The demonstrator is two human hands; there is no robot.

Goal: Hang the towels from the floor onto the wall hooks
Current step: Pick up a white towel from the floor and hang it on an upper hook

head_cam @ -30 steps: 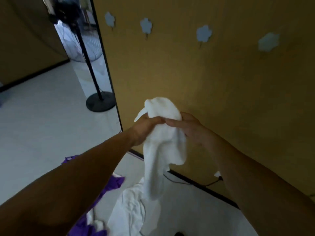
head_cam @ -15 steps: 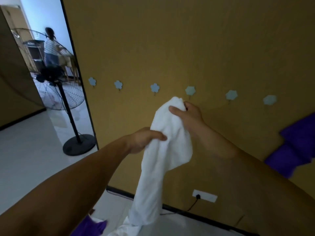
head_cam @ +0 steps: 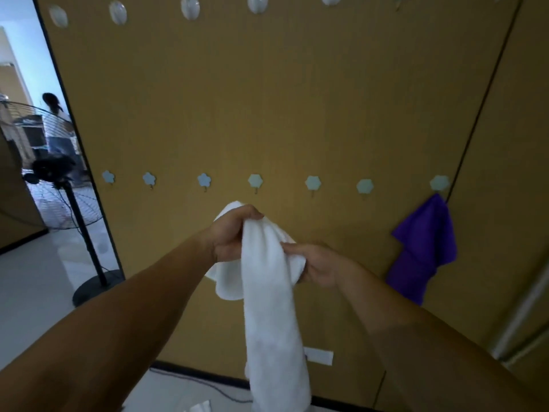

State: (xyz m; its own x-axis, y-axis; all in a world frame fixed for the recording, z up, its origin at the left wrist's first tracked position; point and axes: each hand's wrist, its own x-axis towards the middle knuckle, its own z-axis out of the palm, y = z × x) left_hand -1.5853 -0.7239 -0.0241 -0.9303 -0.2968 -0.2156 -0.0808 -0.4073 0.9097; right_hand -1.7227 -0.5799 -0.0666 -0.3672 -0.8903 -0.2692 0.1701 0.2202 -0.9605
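The white towel (head_cam: 267, 307) was thick, soft cloth with a matt, fleecy nap, falling in rounded folds. The purple towel (head_cam: 421, 251) was thinner cloth, smooth and matt, with sharper creases. The wall (head_cam: 267, 99) looked like a flat, matt ochre panel with no visible grain. The hooks (head_cam: 255, 181) had smooth, pale blue, plastic-looking faces, each with a small prong below it that looked like metal. The oval pads (head_cam: 190, 7) above were glossy and see-through. The floor (head_cam: 35, 278) was pale, smooth and shiny. The fan (head_cam: 87, 242) had a thin wire grille and a dark, smooth pole. The socket (head_cam: 319, 356) was plain white plastic.
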